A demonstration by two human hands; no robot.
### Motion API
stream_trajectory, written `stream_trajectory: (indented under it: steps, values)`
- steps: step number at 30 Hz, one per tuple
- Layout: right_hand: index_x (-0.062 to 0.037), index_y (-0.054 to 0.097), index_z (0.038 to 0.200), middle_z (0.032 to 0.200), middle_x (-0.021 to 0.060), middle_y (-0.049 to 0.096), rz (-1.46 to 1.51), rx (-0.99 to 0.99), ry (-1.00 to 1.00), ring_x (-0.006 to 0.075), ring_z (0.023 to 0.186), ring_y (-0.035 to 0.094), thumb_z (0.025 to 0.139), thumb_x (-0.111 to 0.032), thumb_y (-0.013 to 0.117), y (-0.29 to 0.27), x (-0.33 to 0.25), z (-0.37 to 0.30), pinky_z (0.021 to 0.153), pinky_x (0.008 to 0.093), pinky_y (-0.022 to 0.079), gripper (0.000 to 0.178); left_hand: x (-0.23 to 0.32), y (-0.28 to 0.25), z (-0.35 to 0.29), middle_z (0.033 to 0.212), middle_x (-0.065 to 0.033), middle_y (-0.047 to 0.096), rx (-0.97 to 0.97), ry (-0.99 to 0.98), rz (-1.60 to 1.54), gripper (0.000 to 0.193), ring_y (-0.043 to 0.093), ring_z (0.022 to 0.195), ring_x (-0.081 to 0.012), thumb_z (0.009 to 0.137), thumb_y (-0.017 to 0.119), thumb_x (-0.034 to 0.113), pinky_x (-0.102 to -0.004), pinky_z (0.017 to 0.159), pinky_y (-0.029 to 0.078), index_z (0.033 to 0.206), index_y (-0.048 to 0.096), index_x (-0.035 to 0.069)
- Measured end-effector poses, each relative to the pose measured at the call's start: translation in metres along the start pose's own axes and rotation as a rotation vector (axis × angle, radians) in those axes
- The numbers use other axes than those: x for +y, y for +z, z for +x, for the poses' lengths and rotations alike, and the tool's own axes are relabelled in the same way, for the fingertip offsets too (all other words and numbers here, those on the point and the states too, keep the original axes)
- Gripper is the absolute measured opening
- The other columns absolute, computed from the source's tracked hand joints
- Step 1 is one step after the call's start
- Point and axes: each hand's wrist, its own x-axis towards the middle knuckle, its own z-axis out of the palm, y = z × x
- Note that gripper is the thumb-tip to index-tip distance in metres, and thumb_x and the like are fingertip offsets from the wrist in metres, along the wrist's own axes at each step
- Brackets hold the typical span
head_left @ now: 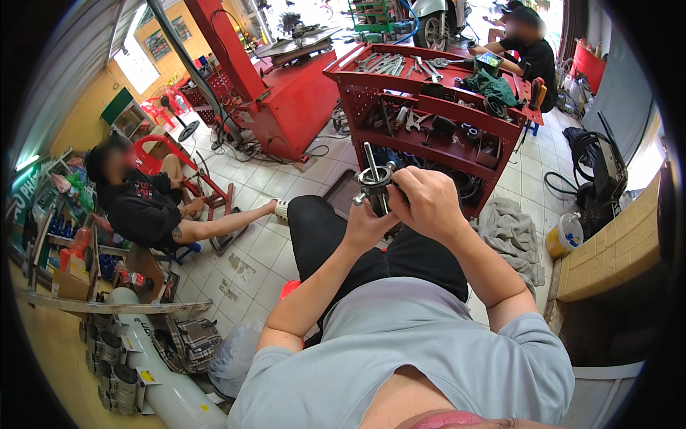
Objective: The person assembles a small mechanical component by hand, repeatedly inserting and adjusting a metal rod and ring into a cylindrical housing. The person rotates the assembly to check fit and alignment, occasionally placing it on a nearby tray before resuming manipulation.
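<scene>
Above my lap is a round metal part (374, 182), with a ring-shaped top, bolt-like ends at its side and a thin rod standing up from it. It looks like a puller, but I cannot make out its exact kind. My left hand (367, 227) is closed around its lower side. My right hand (427, 201) presses against its right side with fingers curled together; the fingertips are partly hidden behind the knuckles. Just beyond both hands stands a red tool cart (429, 99).
Wrenches (396, 64) and a green cloth (493, 87) lie on the cart. A grey rag (509, 232) and a yellow-labelled tub (564, 234) are on the floor at right. One person (139, 193) sits at left, another (532, 53) at far right. A red lift (289, 107) stands behind.
</scene>
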Motion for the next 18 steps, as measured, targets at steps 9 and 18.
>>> stream_trajectory:
  steps: [9, 18]
  values:
    - [-0.0061, 0.057, 0.085, 0.068, 0.0066, 0.054, 0.069, 0.035, -0.006, 0.0266, 0.055, 0.054, 0.074, -0.013, 0.066, -0.007, -0.005, 0.002, 0.049, 0.0364, 0.041, 0.016, 0.009, 0.000, 0.000, 0.093, -0.0009, 0.062, 0.001, 0.034, -0.109, 0.034, 0.058, 0.081, -0.0057, 0.079, 0.073, 0.004, -0.0234, 0.069, 0.050, 0.108, 0.055, 0.003]
    - [-0.0057, 0.055, 0.084, 0.068, 0.0067, 0.053, 0.053, 0.010, -0.065, 0.0261, 0.052, 0.052, 0.074, -0.012, 0.066, -0.006, -0.001, 0.001, 0.048, 0.0370, 0.039, 0.015, 0.017, 0.001, -0.002, 0.085, 0.0023, 0.062, -0.012, -0.038, -0.044, 0.025, 0.056, 0.075, -0.0029, 0.079, 0.073, 0.009, -0.0212, 0.063, 0.046, 0.100, 0.060, 0.003]
